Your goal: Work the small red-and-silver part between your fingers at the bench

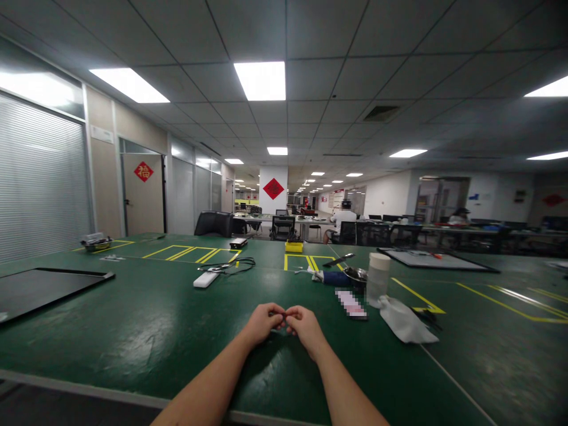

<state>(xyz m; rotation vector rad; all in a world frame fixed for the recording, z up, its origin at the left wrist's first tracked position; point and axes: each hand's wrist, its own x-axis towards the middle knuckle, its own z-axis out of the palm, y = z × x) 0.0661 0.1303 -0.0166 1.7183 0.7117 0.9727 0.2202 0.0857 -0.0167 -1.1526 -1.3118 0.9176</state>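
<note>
Both forearms reach over a green tabletop (177,331). My left hand (265,321) and my right hand (304,325) meet near the middle, fingertips almost together. Their fingers are pinched closed around something small and dark between them, too tiny to name. A faint, clear or pale bit shows just below the fingertips; I cannot make out what it is. To the right of my right hand lies a flat pinkish item (350,303), blurred out. Farther off on the left sits a white power strip (206,279) with a dark cable (235,266).
At right stand a whitish cylindrical container (378,275), a white pouch (403,319), a metal bowl (356,276) and a dark blue roll (336,278). A yellow box (293,246) is at the back. Black-edged boards (48,290) lie left and far right. A person (344,219) sits beyond.
</note>
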